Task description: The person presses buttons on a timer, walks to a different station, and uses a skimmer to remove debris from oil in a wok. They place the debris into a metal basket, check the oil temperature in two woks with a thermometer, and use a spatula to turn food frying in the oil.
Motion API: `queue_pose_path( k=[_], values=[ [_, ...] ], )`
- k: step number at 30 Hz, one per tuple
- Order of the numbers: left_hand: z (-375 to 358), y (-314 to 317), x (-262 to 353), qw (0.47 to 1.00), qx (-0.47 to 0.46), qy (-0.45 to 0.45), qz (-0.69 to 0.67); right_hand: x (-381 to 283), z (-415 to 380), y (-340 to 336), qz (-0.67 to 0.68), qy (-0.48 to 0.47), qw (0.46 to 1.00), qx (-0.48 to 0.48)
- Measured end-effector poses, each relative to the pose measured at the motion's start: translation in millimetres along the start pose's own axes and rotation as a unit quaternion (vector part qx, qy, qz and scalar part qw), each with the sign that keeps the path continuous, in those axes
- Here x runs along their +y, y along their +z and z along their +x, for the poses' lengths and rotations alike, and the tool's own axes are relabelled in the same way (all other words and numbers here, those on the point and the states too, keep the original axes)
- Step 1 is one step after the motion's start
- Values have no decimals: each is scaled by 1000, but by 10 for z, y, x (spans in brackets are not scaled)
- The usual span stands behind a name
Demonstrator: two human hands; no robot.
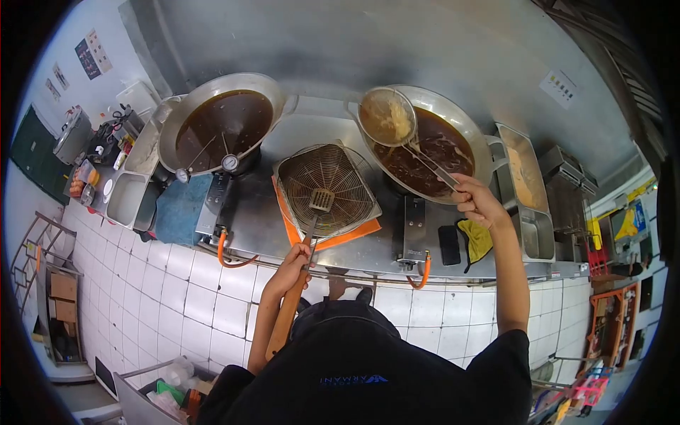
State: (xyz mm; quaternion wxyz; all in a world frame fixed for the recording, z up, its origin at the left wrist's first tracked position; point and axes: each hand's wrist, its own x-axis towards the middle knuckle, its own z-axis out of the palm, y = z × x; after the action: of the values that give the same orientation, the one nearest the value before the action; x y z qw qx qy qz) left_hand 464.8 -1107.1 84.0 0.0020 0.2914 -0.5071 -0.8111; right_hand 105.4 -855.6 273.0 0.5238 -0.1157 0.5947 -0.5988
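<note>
My left hand (290, 269) is wrapped round the shaft of a slotted turner (322, 199), whose long wooden handle (285, 319) runs back toward my body. The turner's head overlaps a round wire strainer basket (343, 166) set on a square tray between the two woks. My right hand (478, 201) grips the handle of a mesh skimmer (374, 126). Pale golden fried food (401, 122) lies in the skimmer's bowl, over the left rim of the right wok (485, 145). Dark oil (443, 145) fills much of that wok.
To the left stands another wok (168, 142) of dark oil, with two dial thermometers (230, 163) at its edge. A blue cloth (183, 211) hangs over the counter front. Near my right arm lie a black phone (449, 245) and a yellow cloth (477, 241). Metal trays (536, 234) line the right side.
</note>
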Motion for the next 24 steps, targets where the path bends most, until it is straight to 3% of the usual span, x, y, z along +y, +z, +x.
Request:
queue_pose_path(
  k=[3, 5, 6, 9, 11, 14, 19, 21, 24],
  values=[
    [-6, 11, 5, 1000, 4, 7, -1, 208, 83, 435, -53, -37, 996, 57],
    [-4, 19, 0, 1000, 4, 10, -3, 536, 244, 651, -253, -94, 951, 151],
    [-11, 31, 12, 1000, 10, 9, -5, 1050, 672, 335, -494, -342, 782, 165],
    [-29, 52, 34, 1000, 18, -2, -7, 1517, 719, 663, -585, -260, 745, 190],
    [-26, 34, 23, 1000, 15, 0, -16, 1792, 810, 644, -739, -183, 627, 165],
    [-4, 28, 35, 1000, 20, 10, -13, 1967, 822, 703, -696, -219, 663, 171],
    [-21, 28, 13, 1000, 23, 5, -17, 2020, 773, 723, -693, -162, 681, 173],
    [-25, 54, 53, 999, 25, -4, -23, 2065, 793, 697, -658, -217, 702, 167],
    [-23, 44, 21, 1000, 21, 2, -18, 2136, 810, 676, -674, -185, 689, 192]
  ],
)
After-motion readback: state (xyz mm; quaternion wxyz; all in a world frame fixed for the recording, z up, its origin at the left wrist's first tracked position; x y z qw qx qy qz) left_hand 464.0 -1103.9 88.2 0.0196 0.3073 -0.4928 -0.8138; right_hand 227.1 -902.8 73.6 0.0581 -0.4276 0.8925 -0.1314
